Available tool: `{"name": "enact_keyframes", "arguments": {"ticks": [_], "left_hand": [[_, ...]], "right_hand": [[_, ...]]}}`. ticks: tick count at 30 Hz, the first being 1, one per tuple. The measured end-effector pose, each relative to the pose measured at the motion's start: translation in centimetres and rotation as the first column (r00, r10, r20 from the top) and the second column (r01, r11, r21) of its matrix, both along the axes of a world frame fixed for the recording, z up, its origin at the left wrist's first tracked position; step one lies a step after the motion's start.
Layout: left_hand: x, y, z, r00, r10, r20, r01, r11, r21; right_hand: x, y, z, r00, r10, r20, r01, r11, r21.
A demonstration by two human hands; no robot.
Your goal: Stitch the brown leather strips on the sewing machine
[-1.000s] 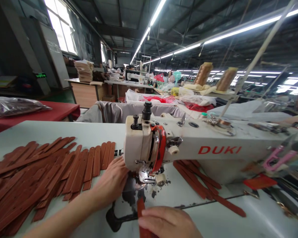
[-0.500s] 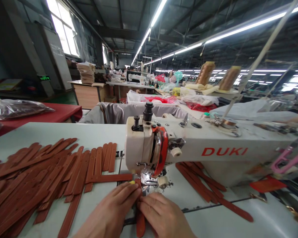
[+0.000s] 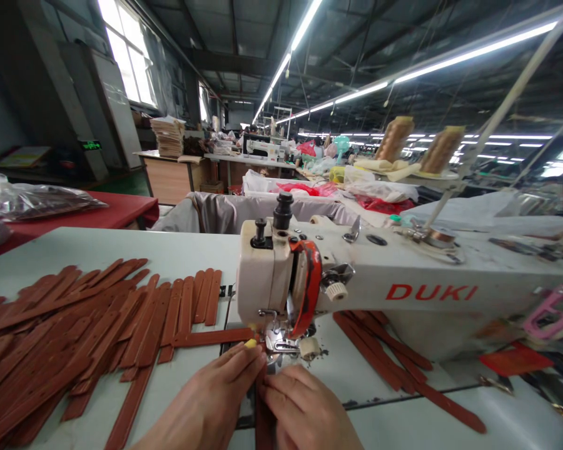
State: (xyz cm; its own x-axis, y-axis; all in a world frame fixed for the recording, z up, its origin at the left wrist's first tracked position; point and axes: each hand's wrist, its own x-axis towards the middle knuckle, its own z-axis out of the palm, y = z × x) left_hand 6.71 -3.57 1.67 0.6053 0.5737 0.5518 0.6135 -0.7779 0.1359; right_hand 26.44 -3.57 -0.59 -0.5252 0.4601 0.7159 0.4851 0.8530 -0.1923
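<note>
As I look down through the head camera, the fingers of my left hand [image 3: 211, 394] lie together, pressed on the brown strip [image 3: 264, 428], with a bit of yellow [image 3: 250, 343] at one fingertip. The fingers of my right hand [image 3: 307, 406] are bent and close together against the strip's right side; whether either thumb pinches it, I cannot tell. The brown strip runs between both hands, its far end at the presser foot [image 3: 281, 344] and its length pointing toward the near edge of the table [image 3: 192, 245]. Just beyond my left fingertips, a crosswise strip [image 3: 211, 337] reaches from the left toward the head of the sewing machine [image 3: 366, 269], which is marked DUKI in red. A large pile of strips [image 3: 65, 344] overlaps across the table's left side, with bare surface between it and the far edge. On my right, a smaller bunch of strips [image 3: 387, 353] lies under the machine's arm, one of them jutting toward the table's near edge. Farther right I see a flat red piece [image 3: 516, 358]. Behind the machine stand two thread cones [image 3: 395, 139], and past the table's far left corner a plastic bag [image 3: 42, 197] rests on a red cover [image 3: 131, 209].
</note>
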Motion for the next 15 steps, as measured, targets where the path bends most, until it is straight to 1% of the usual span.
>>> {"name": "enact_keyframes", "arguments": {"ticks": [3, 5, 8, 12, 15], "left_hand": [[0.5, 0.0, 1.0, 1.0, -0.004, 0.02, 0.005, 1.0, -0.031], [0.8, -0.1, 1.4, 1.0, -0.01, 0.029, 0.011, 0.999, -0.039], [0.8, -0.1, 1.4, 0.999, -0.003, 0.046, 0.004, 0.999, -0.038], [0.5, -0.1, 1.1, 1.0, -0.003, 0.026, 0.006, 0.992, -0.129], [0.4, 0.1, 1.2, 0.999, -0.017, 0.038, 0.022, 0.99, -0.141]], "right_hand": [[0.5, -0.2, -0.2, 0.999, 0.019, -0.042, -0.019, 1.0, 0.002], [0.9, -0.4, -0.3, 0.999, 0.023, -0.045, -0.023, 1.0, -0.008], [1.1, -0.5, -0.2, 0.998, -0.001, -0.069, -0.001, 0.999, -0.037], [1.1, -0.4, 0.1, 0.994, -0.023, -0.108, 0.015, 0.997, -0.073], [1.1, -0.4, 0.1, 0.991, -0.022, -0.131, 0.011, 0.996, -0.088]]}}
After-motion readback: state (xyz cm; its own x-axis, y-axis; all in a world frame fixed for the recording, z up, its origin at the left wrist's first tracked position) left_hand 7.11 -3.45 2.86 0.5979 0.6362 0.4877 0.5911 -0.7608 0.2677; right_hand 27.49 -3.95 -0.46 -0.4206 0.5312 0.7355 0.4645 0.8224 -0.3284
